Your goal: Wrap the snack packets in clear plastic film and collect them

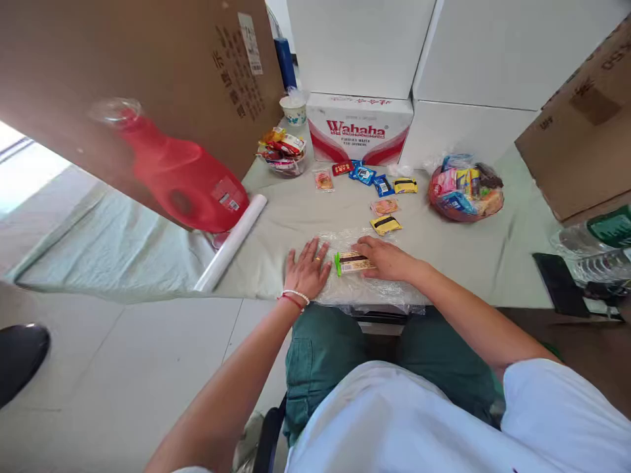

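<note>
Wrapped bar (351, 263) was located at center of frame, on clear plastic film (340, 289) spread along the near edge of the table (276, 226). Its right end was clamped between thumb and fingers of the right hand (389, 259); the green end was left showing, pointed left. Left hand (306, 270) was laid palm down just left of the bar, fingers extended and apart, nothing held in the grip. Bracelets (294, 297) were worn on the left wrist.

Just above the right hand, a yellow packet (386, 225) and a pink-orange packet (384, 207) were seen. More small packets (365, 175) were scattered farther up, in front of the Wahaha box (359, 131) at upper center. Snacks were heaped in a clear bowl (288, 169), upper left of center, and in a red basket (446, 207), right of center. White roll (231, 243) was placed left of the left hand, red jug (182, 171) beside it at left.
</note>
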Available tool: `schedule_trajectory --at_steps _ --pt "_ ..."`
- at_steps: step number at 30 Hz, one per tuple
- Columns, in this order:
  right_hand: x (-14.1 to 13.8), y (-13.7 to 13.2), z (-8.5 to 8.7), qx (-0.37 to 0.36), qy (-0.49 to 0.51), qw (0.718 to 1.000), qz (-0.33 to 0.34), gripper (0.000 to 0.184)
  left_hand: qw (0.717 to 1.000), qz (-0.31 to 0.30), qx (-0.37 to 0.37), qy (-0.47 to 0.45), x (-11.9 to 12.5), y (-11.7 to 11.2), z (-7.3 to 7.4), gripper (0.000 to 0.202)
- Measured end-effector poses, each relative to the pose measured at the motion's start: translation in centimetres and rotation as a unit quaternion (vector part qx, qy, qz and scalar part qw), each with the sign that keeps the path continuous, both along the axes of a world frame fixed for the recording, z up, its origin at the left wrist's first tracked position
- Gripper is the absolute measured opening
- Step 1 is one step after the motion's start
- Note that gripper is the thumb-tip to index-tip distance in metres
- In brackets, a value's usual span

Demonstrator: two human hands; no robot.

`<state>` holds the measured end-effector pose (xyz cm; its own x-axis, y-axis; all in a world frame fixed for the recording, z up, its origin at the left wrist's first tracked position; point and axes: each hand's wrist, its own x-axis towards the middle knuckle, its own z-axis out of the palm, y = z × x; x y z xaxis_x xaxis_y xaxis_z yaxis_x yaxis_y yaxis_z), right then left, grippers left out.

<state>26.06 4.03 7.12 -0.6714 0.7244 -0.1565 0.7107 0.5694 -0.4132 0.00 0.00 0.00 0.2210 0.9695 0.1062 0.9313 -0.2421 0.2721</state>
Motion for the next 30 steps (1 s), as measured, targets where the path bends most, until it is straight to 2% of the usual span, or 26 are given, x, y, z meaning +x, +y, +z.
schedule_trajectory --at_steps 1,3,4,6,8,10,13,16,18,19,21,23,26,28,30 --pt "1.3 -0.6 0.1 0.018 0.041 0.999 0.000 0.067 0.999 0.012 0.035 -0.011 -0.3 -0.3 0.1 0.058" --pt "3.8 -2.3 0.0 0.044 0.100 0.994 -0.001 0.050 0.996 0.004 0.084 -0.031 -0.9 -1.0 0.3 0.055" --pt "5.0 -3.4 -0.2 0.051 0.119 0.992 0.000 0.047 0.994 -0.016 0.098 -0.042 -1.3 -1.5 0.4 0.053" --pt "7.3 -6.1 -1.0 0.053 0.137 0.989 0.005 0.048 0.987 -0.096 0.112 -0.063 -2.1 -2.6 0.6 0.052" --pt "9.1 -9.0 -2.5 0.050 0.120 0.991 0.004 0.063 0.976 -0.189 0.080 -0.077 -2.9 -4.0 0.7 0.059" --pt "10.2 -11.4 -4.2 0.060 0.096 0.994 -0.004 0.069 0.966 -0.247 0.029 -0.076 -3.5 -5.4 0.6 0.067" --pt "10.3 -12.5 -6.0 0.088 0.100 0.991 -0.020 0.047 0.964 -0.259 -0.016 -0.058 -3.8 -6.9 0.2 0.074" --pt "9.3 -10.9 -5.5 0.074 0.148 0.986 -0.002 0.032 0.972 -0.222 -0.008 -0.076 -3.5 -7.1 -0.1 0.048" --pt "8.6 -8.8 -4.0 0.044 0.176 0.983 0.020 0.030 0.975 -0.185 -0.006 -0.123 -2.9 -6.4 0.0 0.029" --pt "8.2 -7.5 -3.1 0.028 0.186 0.982 0.023 0.031 0.975 -0.161 -0.010 -0.150 -2.6 -5.8 0.1 0.026" --pt "7.4 -4.8 -1.4 -0.006 0.207 0.978 0.004 0.031 0.978 -0.082 -0.026 -0.190 -1.8 -4.1 0.5 0.026" --pt "6.4 -1.8 -0.3 -0.044 0.213 0.975 -0.048 0.031 0.980 0.017 -0.037 -0.196 -1.0 -1.9 0.9 0.027" --pt "5.1 2.3 0.3 -0.049 0.133 0.979 -0.150 0.031 0.974 0.146 -0.050 -0.163 -0.2 1.5 1.4 0.019" --pt "4.4 4.3 0.4 -0.008 0.020 0.979 -0.202 0.032 0.969 0.191 -0.049 -0.147 0.0 3.3 1.5 0.011" --pt "3.9 5.5 0.4 0.044 -0.070 0.970 -0.227 0.036 0.966 0.211 -0.037 -0.144 -0.2 4.3 1.6 0.015"
